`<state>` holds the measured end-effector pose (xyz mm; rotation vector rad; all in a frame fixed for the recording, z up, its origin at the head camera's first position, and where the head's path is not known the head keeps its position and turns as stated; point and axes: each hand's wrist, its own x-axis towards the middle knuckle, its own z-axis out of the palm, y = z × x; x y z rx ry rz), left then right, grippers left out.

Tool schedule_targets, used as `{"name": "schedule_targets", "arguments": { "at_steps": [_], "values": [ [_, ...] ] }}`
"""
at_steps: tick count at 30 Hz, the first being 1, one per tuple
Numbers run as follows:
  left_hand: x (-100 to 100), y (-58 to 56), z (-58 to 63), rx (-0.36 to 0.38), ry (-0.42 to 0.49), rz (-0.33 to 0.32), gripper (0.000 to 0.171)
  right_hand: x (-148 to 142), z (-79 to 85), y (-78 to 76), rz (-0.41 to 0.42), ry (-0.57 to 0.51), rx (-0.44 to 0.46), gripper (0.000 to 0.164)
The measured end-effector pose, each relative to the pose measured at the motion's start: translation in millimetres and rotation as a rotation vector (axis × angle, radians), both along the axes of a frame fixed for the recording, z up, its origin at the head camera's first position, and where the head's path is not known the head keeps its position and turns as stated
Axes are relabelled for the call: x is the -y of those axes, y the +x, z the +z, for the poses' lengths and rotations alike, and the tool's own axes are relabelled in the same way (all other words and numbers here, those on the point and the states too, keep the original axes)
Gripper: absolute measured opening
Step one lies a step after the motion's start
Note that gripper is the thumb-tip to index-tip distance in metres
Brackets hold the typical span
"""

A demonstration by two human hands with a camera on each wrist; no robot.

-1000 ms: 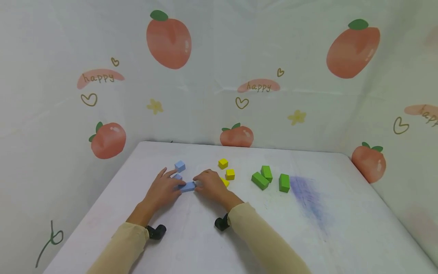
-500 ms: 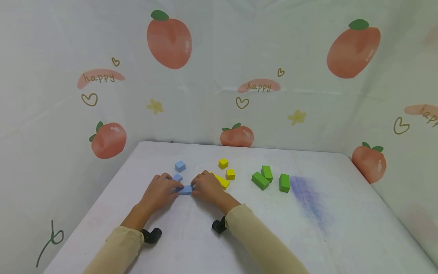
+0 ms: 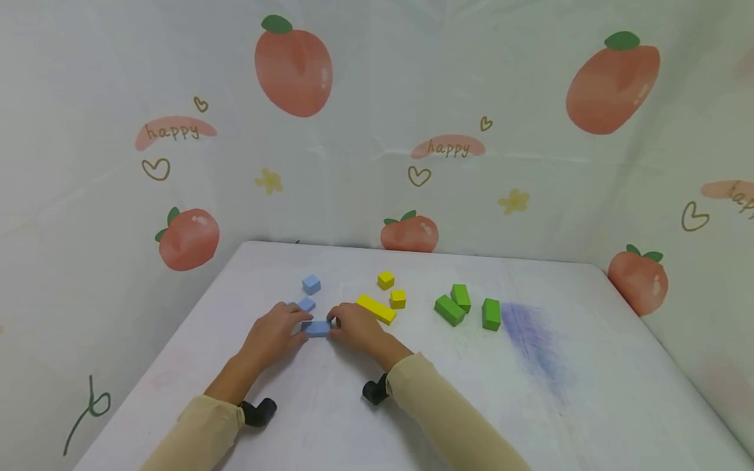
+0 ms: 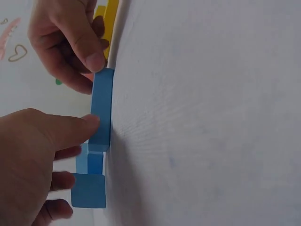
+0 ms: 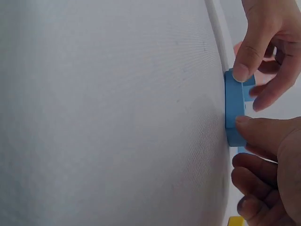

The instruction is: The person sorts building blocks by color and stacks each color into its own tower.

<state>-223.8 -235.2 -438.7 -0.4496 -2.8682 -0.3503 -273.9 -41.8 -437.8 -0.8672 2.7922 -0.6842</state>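
Note:
A long blue block [image 3: 318, 329] lies on the white table between both hands. My left hand [image 3: 273, 337] pinches its left end, with the thumb on the near side. At the other end my right hand [image 3: 359, 330] pinches it the same way. In the left wrist view the blue block [image 4: 102, 106] stays against the tabletop, a thumb on it near each end. Just behind the left fingers is a smaller blue block [image 3: 305, 305], partly hidden. A blue cube [image 3: 311, 284] sits farther back.
Beyond the right hand lie a long yellow block [image 3: 377, 310] and two yellow cubes, one [image 3: 398, 299] close to its end. Three green blocks, one of them [image 3: 491, 314] set apart, lie farther right, beside a purple smudge [image 3: 533, 333]. A printed cloth [image 3: 347, 183] hangs behind the table.
Both hands have drawn the long blue block slightly nearer and to the left, turning it straighter. The left fingers have curled in. More of the long yellow block now shows.

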Motion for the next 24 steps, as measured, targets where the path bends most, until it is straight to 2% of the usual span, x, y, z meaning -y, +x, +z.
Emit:
{"name": "schedule_targets", "arguments": {
  "at_steps": [4,7,14,18,24],
  "values": [
    [0.4,5.8,1.7,0.102,0.118,0.102,0.034,-1.6,-1.0,1.4,-0.004,-0.065,0.058,0.025],
    [3.0,5.8,1.0,0.176,0.180,0.133,0.034,-2.6,-2.2,1.6,-0.013,-0.100,0.098,0.025],
    [11.8,2.7,-4.1,0.302,0.331,0.114,0.032,-3.6,-5.8,0.3,-0.011,-0.158,0.160,0.023],
    [17.2,1.1,-5.5,0.313,0.391,0.077,0.033,-4.2,-5.8,0.6,-0.009,-0.178,0.178,0.023],
    [21.8,-0.9,-7.1,0.309,0.414,0.046,0.031,-3.7,-5.6,1.4,-0.015,-0.175,0.191,0.024]
  ]
}}
